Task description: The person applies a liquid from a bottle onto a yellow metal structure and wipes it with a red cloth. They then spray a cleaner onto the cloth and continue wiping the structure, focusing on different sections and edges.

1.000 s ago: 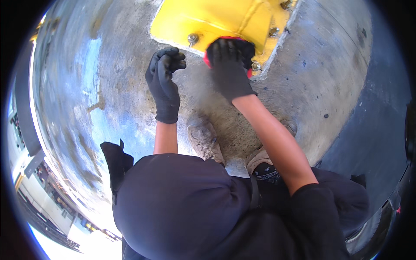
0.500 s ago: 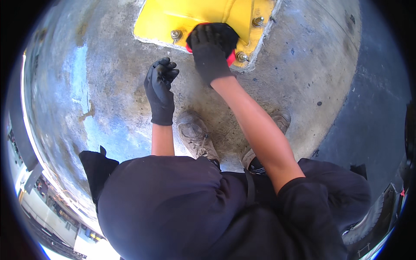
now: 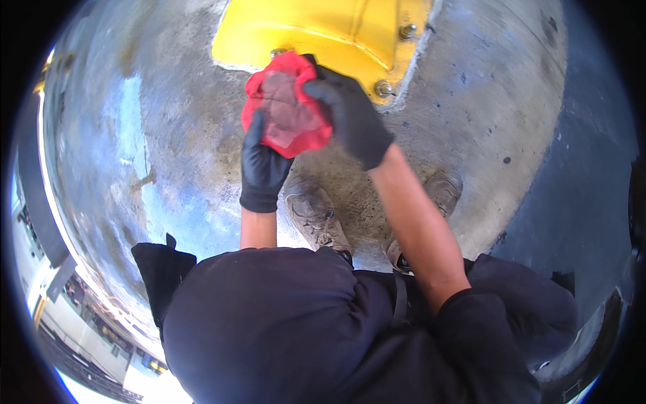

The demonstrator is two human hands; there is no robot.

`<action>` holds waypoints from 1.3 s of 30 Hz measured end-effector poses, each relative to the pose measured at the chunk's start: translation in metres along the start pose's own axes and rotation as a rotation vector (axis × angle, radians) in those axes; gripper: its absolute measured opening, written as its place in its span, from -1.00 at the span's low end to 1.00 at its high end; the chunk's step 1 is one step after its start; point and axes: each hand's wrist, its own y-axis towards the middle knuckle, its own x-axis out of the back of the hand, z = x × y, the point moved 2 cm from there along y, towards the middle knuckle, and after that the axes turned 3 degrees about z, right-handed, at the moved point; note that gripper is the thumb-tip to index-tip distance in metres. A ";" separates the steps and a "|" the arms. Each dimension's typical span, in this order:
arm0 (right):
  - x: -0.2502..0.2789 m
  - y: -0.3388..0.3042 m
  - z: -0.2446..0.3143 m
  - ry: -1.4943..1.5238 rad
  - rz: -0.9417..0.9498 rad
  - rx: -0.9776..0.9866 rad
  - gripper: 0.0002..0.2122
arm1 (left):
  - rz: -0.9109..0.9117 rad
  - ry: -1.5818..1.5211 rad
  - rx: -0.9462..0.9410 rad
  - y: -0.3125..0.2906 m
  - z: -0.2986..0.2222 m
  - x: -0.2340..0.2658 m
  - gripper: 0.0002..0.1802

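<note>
Both my hands wear dark gloves and hold a red cloth (image 3: 286,101) in front of the yellow metal base (image 3: 303,30). A greyish-brown patch, which looks soiled, covers the middle of the cloth's upper side. My left hand (image 3: 264,168) grips its lower left edge, thumb over the front. At the right edge, my right hand (image 3: 353,114) is closed on the cloth, slightly blurred, with most fingers hidden behind it. The cloth is lifted off the yellow metal and partly covers its near edge.
Bolts with nuts hold the yellow base down, one at its near right corner (image 3: 383,88) and another farther right (image 3: 408,31). Worn concrete floor (image 3: 188,128) surrounds it. My shoes (image 3: 315,212) stand between my forearms. A dark floor strip (image 3: 585,155) runs along the right.
My right hand has drawn the cloth off the yellow metal, back and left, and turned it so its red side shows. My left hand, empty before, now grips it too.
</note>
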 end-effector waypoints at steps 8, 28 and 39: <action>0.100 0.003 0.049 -0.597 0.090 -0.385 -0.60 | -0.003 1.897 -0.564 0.047 -0.002 -0.013 -0.39; 0.118 0.008 0.111 -0.390 -0.168 -0.197 -0.61 | 0.417 2.106 -0.605 0.078 0.086 0.010 -0.66; 0.121 0.004 0.134 -0.447 -0.258 -0.170 -0.62 | 0.425 2.189 -0.592 0.067 0.089 0.011 -0.62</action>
